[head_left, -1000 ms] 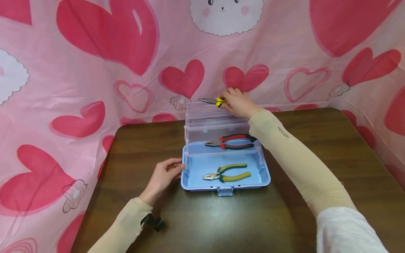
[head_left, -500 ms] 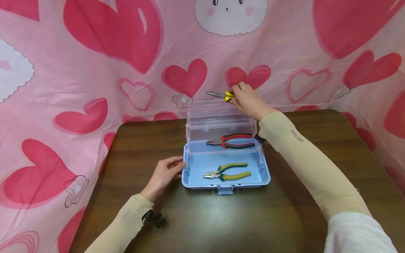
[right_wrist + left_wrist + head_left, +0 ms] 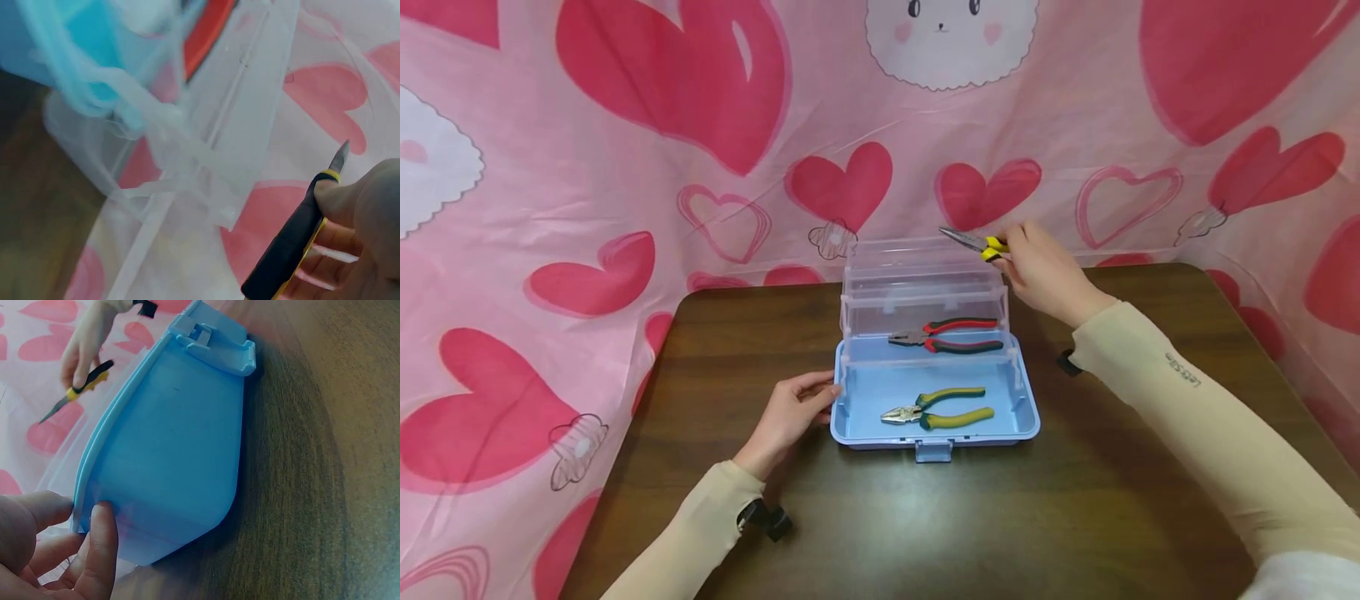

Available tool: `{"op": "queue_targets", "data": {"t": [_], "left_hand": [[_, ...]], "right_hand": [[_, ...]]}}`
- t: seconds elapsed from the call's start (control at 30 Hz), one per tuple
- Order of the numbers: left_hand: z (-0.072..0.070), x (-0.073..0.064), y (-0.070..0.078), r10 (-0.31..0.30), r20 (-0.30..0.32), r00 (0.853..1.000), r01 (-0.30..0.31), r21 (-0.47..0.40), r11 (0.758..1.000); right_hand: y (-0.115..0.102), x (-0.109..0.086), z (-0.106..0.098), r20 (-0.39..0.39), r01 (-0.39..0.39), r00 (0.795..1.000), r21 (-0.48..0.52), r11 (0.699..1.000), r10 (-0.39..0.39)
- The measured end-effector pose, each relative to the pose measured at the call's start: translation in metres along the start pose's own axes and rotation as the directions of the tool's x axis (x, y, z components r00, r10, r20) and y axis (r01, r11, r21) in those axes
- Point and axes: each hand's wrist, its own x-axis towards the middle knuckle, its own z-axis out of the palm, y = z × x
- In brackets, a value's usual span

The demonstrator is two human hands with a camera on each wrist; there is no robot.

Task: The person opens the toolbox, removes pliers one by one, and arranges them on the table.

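Observation:
My right hand (image 3: 1037, 267) holds needle-nose pliers (image 3: 968, 241) with yellow and black handles above the back right of an open toolbox (image 3: 934, 437). Their long jaws point left. My left hand (image 3: 790, 417) grips the box's left rim between thumb and fingers, as the left wrist view shows. Pliers with green and yellow handles (image 3: 955, 418) lie on the floor of the blue box. Behind them, on the clear upper tray (image 3: 853, 350), pliers with red and black handles (image 3: 962, 324) are seen.
The box's clear lid (image 3: 887, 258) stands raised at the back. A latch (image 3: 933, 451) hangs from the front edge. Behind the brown table (image 3: 737, 333) hangs a pink cloth (image 3: 827, 92) printed with hearts.
My right hand has carried the needle-nose pliers rightward from behind the lid, dipping slightly over the last half second. The left hand and the other pliers have stayed in place.

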Motion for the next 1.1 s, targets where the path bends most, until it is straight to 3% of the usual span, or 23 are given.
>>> {"op": "queue_targets", "data": {"t": [0.13,0.3,0.53,0.8,0.9,1.1], "left_hand": [[0.0,0.0,0.001,0.001,0.003,1.0,-0.001,0.004,1.0],[-0.001,-0.001,0.003,-0.012,0.009,1.0,0.012,0.016,1.0],[-0.001,-0.002,0.002,0.001,0.012,1.0,-0.001,0.012,1.0],[0.0,-0.002,0.0,-0.002,-0.006,1.0,0.002,0.016,1.0],[0.001,-0.002,-0.001,-0.003,-0.008,1.0,0.003,0.02,1.0],[0.002,-0.002,-0.002,-0.007,-0.012,1.0,0.008,0.034,0.999]], "right_hand": [[0.001,-0.028,-0.005,-0.005,-0.072,0.997,-0.02,0.997,0.072],[0.004,-0.06,-0.013,0.04,-0.206,0.978,0.005,0.979,0.206],[0.017,-0.098,-0.021,0.074,-0.298,0.952,0.02,0.954,0.296],[0.041,-0.138,-0.017,-0.034,-0.346,0.938,-0.034,0.938,0.345],[0.051,-0.152,-0.015,-0.045,-0.403,0.915,-0.032,0.915,0.402],[0.078,-0.177,-0.014,0.023,-0.528,0.849,-0.025,0.849,0.528]]}}
